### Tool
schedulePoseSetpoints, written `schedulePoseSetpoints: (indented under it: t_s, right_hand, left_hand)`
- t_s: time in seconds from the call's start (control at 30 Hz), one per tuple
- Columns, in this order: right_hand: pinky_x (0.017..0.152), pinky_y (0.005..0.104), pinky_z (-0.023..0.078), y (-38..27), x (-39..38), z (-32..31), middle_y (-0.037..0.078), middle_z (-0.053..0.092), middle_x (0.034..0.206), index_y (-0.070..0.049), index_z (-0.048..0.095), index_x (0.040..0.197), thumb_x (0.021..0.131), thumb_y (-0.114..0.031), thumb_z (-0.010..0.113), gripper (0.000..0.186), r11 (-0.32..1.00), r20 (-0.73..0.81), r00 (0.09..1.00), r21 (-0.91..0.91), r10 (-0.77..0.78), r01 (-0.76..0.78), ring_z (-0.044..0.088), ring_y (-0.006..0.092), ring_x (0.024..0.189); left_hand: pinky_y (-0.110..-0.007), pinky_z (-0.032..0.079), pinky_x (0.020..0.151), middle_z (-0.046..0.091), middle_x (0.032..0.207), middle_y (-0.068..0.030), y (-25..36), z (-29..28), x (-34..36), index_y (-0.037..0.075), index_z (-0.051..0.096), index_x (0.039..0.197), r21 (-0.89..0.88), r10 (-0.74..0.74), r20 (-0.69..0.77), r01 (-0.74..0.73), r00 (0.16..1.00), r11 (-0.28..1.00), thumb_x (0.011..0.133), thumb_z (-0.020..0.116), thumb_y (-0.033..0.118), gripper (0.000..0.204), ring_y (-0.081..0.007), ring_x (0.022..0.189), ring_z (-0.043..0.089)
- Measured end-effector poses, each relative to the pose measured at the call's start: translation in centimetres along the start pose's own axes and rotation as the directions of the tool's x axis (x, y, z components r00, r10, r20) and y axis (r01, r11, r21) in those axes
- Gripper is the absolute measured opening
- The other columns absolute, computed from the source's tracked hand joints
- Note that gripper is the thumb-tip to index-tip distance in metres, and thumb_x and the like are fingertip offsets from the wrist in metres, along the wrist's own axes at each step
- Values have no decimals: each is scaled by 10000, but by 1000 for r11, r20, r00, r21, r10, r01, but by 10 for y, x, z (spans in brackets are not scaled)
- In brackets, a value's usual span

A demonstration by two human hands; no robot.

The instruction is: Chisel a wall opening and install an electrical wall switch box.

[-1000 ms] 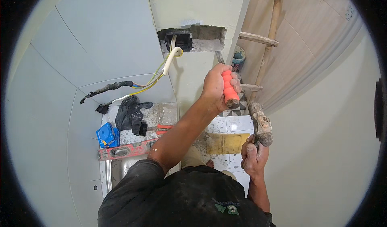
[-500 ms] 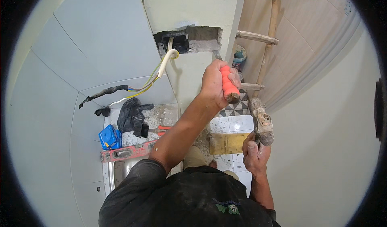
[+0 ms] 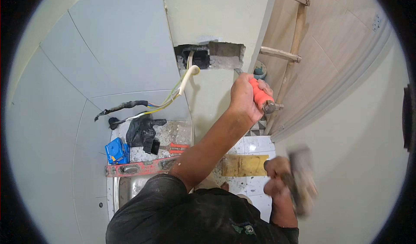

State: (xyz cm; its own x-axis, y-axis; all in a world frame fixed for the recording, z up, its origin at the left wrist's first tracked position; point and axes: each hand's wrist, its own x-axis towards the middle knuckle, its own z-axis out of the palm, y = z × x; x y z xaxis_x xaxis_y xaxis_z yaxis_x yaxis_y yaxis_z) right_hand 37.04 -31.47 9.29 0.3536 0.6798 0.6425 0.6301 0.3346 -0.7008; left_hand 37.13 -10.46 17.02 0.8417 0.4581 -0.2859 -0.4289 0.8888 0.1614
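Note:
My left hand (image 3: 242,97) is wrapped round the orange grip of a chisel (image 3: 261,95), its struck end toward me. The chisel's blade meets the wall by the lower right corner of a rough rectangular recess (image 3: 227,56); its very tip is hard to make out. A black box (image 3: 202,60) sits in the left part of that recess, with a pale conduit (image 3: 188,79) and wires coming out of it. Lower right, my right hand (image 3: 278,174) is closed on a hammer (image 3: 307,184), smeared by motion and apart from the chisel.
A wooden ladder (image 3: 293,40) leans at the right, with a bucket (image 3: 260,69) behind the wall's edge. On the left counter lie a red spirit level (image 3: 141,168), orange-handled pliers (image 3: 178,148), a blue box (image 3: 116,151) and a black plastic bag (image 3: 139,131). Below is a yellow board (image 3: 245,165).
My right hand has swung the hammer down and to the right, away from the chisel. My left hand keeps the chisel by the recess corner. The whole view has shifted slightly.

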Motion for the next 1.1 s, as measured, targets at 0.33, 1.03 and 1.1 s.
schedulePoseSetpoints:
  t_s: [0.33,1.03,1.1]
  right_hand:
    - [452,269,323,-3,25,14,2,406,514,-13,463,735,906,-256,411,302,940,-15,977,-271,212,-208,376,129,436]
    - [506,275,359,14,-28,1,55,531,633,38,542,853,874,-188,460,241,948,-31,976,-235,215,-216,492,140,557]
    - [507,288,366,-11,31,17,55,526,632,19,563,860,848,-166,471,207,901,-5,973,-377,230,-215,470,159,539]
  left_hand:
    - [-299,432,486,431,597,-48,9,-11,1,76,373,736,-8,-68,79,69,995,998,865,374,204,182,-171,524,443]
    - [-259,440,478,441,604,-23,21,-17,5,66,403,726,-55,-145,117,152,982,987,851,424,185,174,-119,499,444]
    - [-256,440,478,440,605,-23,18,-14,7,67,396,724,-11,-122,96,124,988,992,851,424,184,174,-122,499,443]
